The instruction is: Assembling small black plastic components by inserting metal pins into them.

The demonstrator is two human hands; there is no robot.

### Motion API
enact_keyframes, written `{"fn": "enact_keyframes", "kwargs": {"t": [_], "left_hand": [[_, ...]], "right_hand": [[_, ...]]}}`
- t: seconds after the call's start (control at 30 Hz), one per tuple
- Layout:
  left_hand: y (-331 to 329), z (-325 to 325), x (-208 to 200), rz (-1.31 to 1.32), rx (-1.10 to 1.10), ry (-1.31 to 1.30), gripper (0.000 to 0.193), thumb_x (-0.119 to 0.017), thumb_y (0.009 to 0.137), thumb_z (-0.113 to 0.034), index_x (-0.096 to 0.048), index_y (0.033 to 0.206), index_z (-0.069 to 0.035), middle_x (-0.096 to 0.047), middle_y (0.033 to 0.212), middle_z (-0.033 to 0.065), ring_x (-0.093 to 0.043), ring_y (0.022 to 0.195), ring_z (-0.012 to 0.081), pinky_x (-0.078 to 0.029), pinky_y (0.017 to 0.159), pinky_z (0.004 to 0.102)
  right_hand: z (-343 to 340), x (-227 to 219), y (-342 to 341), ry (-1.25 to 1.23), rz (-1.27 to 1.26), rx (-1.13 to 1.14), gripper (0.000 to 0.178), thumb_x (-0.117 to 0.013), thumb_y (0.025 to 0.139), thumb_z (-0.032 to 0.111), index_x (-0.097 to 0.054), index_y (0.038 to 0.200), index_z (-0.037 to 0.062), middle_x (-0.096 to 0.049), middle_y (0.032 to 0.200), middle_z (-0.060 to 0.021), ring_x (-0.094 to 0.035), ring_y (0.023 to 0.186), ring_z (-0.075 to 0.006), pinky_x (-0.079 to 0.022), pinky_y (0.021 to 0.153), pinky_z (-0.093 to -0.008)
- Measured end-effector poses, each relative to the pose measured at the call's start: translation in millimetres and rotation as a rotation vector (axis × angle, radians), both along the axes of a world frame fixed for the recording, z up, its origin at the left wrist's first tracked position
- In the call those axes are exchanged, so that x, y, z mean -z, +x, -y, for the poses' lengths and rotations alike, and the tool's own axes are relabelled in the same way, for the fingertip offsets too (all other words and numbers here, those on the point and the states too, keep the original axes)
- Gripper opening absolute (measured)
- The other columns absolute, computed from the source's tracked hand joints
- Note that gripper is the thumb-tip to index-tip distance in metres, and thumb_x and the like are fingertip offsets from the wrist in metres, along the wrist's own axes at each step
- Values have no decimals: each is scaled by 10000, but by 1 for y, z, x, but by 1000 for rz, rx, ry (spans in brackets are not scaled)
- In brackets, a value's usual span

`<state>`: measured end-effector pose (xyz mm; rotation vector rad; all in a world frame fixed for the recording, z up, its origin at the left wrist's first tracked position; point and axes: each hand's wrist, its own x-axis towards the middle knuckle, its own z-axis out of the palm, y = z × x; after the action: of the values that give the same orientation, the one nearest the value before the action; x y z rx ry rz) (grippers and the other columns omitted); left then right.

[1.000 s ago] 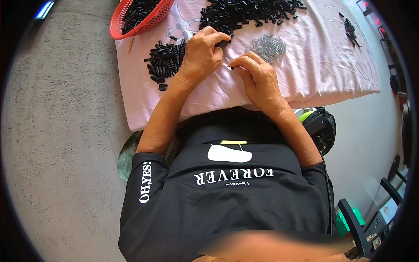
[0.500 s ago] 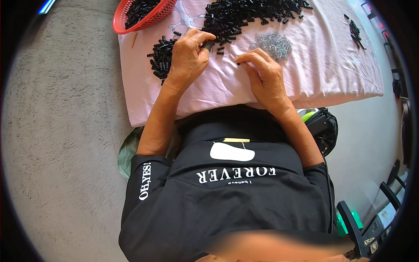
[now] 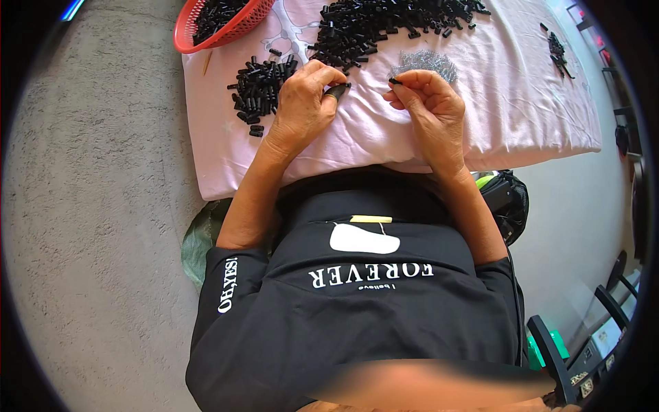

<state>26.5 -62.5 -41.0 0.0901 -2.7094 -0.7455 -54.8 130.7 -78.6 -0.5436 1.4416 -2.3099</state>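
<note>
My left hand (image 3: 302,106) is closed just above the pink cloth, beside a small pile of short black cylindrical parts (image 3: 259,89). A dark covering (image 3: 335,90) shows at its thumb, and a small black piece (image 3: 348,85) sticks out at the fingertips. To the right, my right hand (image 3: 437,103) pinches a small black part (image 3: 395,81) between thumb and forefinger, its other fingers curled. Just beyond that hand lies a heap of fine, shiny silvery metal pieces (image 3: 425,63). A larger heap of black cylindrical parts (image 3: 371,27) spreads at the far side.
A red plastic basket (image 3: 237,34) of black parts stands at the far left of the cloth-covered table (image 3: 522,103). A thin wooden stick (image 3: 206,63) lies near it. A few longer black pieces (image 3: 559,53) lie far right. A dark bag (image 3: 504,202) sits below the table's right side.
My right hand has moved up and right, turning so its fingers show, with the black part in its pinch. My left hand has shifted slightly right and nearer to me.
</note>
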Motion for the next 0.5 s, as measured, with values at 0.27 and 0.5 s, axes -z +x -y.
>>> {"fn": "enact_keyframes", "kwargs": {"t": [0.27, 0.5], "left_hand": [[-4, -9, 1, 20, 48, 18, 162, -659, 802, 65, -696, 943, -6, -648, 861, 79, -612, 667, 176, -495, 625, 289], [-7, -8, -2, 44, 66, 17, 155, -663, 802, 67, -692, 936, -6, -649, 855, 81, -632, 693, 182, -501, 630, 291]], "right_hand": [[0, 2, 2, 62, -64, 25, 132, -607, 959, -38, -651, 1083, -26, -698, 938, -56, -706, 868, -118, -570, 760, -225], [0, 2, 2, 89, -160, 49, 147, -604, 947, -53, -669, 1079, -42, -674, 963, -60, -700, 868, -115, -567, 769, -225]]}}
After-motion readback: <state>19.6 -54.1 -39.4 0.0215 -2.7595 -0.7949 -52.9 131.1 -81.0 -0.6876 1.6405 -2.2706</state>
